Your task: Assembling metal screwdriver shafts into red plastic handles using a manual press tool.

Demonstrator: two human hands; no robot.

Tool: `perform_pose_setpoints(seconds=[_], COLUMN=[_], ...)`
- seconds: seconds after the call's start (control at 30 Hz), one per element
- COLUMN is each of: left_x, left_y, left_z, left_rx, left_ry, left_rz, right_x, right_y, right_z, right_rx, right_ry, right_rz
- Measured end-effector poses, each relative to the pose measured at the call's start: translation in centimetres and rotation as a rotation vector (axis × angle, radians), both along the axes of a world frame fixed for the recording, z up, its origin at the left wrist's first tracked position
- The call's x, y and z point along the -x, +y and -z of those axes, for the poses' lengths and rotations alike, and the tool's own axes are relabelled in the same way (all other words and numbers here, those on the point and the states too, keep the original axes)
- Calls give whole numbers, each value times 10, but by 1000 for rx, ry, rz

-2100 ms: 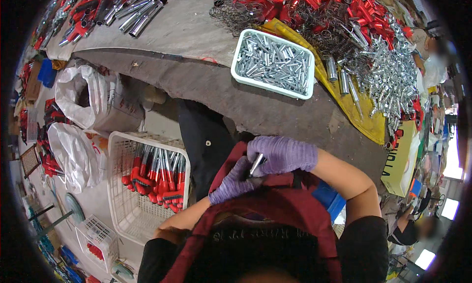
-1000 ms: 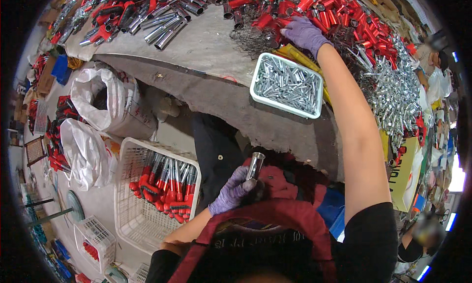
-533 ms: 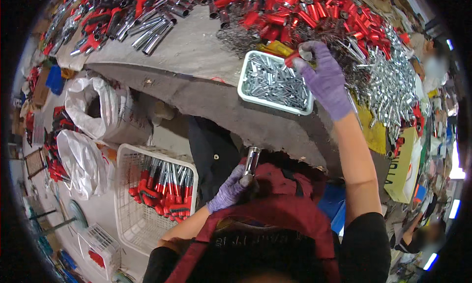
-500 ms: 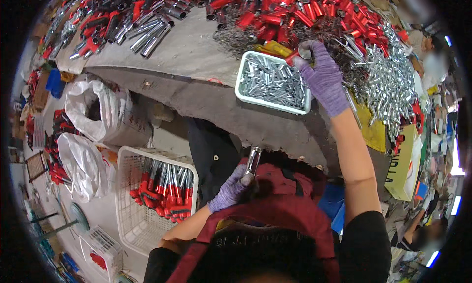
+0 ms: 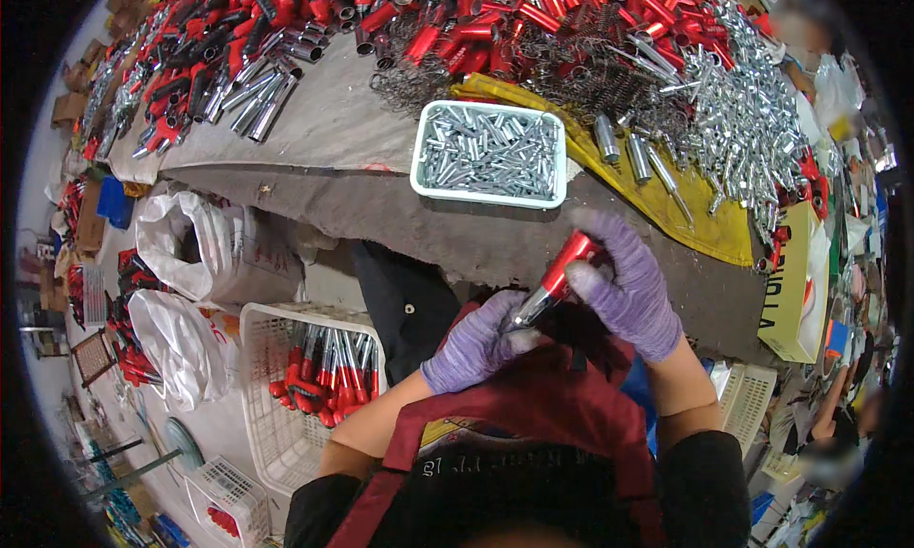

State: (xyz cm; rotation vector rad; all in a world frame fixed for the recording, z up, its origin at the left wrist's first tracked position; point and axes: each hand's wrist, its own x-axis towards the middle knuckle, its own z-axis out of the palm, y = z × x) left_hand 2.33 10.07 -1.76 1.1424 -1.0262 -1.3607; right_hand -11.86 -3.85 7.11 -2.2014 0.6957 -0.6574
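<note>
- Fingers of the right hand (image 5: 640, 296) are curled around the upper end of the red tube (image 5: 566, 264), thumb pressed along its near side; the left hand's (image 5: 476, 343) grasp the lower end of the chrome tube (image 5: 533, 306).
- Both tubes lie on one slanting line, running from the left hand up and away to the right hand. Red meets chrome between the two grips; how deep one sits in the other, I cannot tell.
- The right hand is nearer the red end, the left nearer the chrome end, so the alignment of that shared axis looks decisive.
- Just below the hands hangs the maroon apron (image 5: 557, 410).
- To the left, a white basket (image 5: 286, 443) holds red-gripped tools (image 5: 328, 372).
- Beyond the hands, on the table (image 5: 324, 200), stands a pale tray (image 5: 486, 199) of small metal pins (image 5: 490, 153).
- Past it lie a yellow cloth (image 5: 709, 243), tangled springs (image 5: 409, 83) and, farthest, heaped red parts (image 5: 538, 15), with silver pieces (image 5: 738, 119) to the right.
</note>
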Motion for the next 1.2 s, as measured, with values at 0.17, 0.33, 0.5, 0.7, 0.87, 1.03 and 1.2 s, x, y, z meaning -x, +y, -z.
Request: perform_pose_setpoints(seconds=[0.17, 0.33, 0.5, 0.7, 0.87, 1.03, 1.2], left_x=[-1, -25, -44, -44, -49, -50, -47], left_y=[-36, -67, -88, -93, -99, -97, -100], left_z=[-19, -27, -18, -27, -14, -16, -12], left_rx=[99, 352, 597, 595, 483, 438, 483], left_ry=[64, -315, -752, -665, -492, -319, -297], left_rz=[-109, -201, -256, -233, -245, -275, -287], right_x=[4, -16, -61, -70, -62, -47, -26], right_y=[-1, -83, -156, -166, -183, -199, -229], right_z=[1, -11, 25, 25, 10, -25, -29], right_rx=[31, 292, 727, 716, 671, 612, 191], right_ry=[-54, 62, 486, 669, 454, 568, 233], right_rz=[-104, 152, 270, 269, 307, 461, 267])
